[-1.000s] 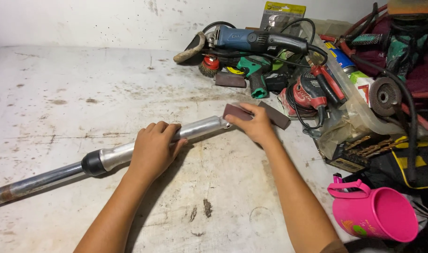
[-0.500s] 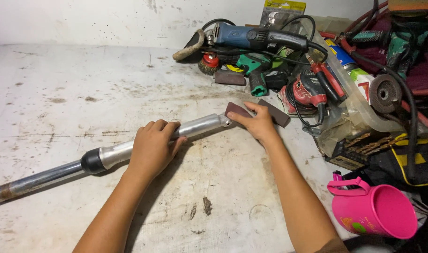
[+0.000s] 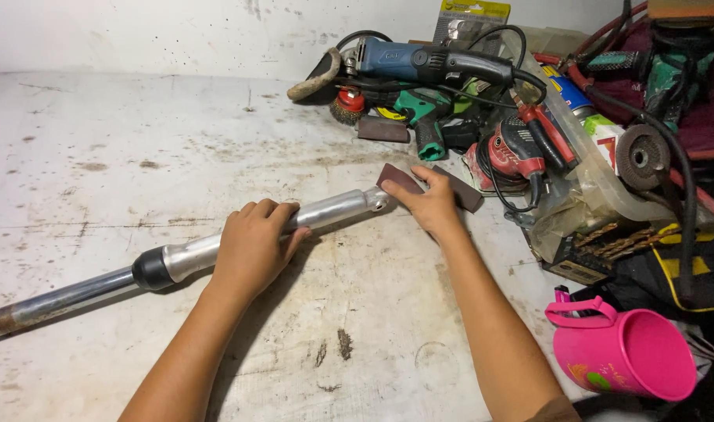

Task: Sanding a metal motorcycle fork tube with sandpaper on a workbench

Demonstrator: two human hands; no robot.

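Worktop (image 3: 99, 117): white, scuffed and rust-stained, bare over most of its left and middle.
Metal tube (image 3: 177, 258): long, lying slantwise across the worktop; dull, rusty stretch at lower left, black collar mid-way, bright polished stretch up to the right-hand end.
Tool heap (image 3: 529, 117): crowding the right side of the worktop; blue angle grinder (image 3: 427, 61) at the back, red sander (image 3: 513, 152), green drill (image 3: 419, 117), wire cup brush (image 3: 347, 104), grinding disc (image 3: 642, 156), tangled black cables.
Pink mug (image 3: 630, 352): plastic, on its side at lower right, well apart from the tube.
Left hand (image 3: 251, 246): fingers closed over the polished stretch, pinning the tube to the worktop.
Right hand (image 3: 429, 205): fingers pressed flat on a dark maroon sanding sheet (image 3: 466, 191) right at the tube's end; thumb on the sheet's near edge.
Change: against half a second ago, almost none; left hand on the same spot, right hand and sheet shifted only slightly at the tube tip, so probably short rubbing strokes at the end, in progress.
In the way: red sander and its cable just beside the sheet's far edge; little room to the right of the tube end.
Spare sheet (image 3: 382, 129): second maroon piece near the green drill, untouched.
Rust flecks (image 3: 345, 344): small dark marks on the worktop between the forearms.
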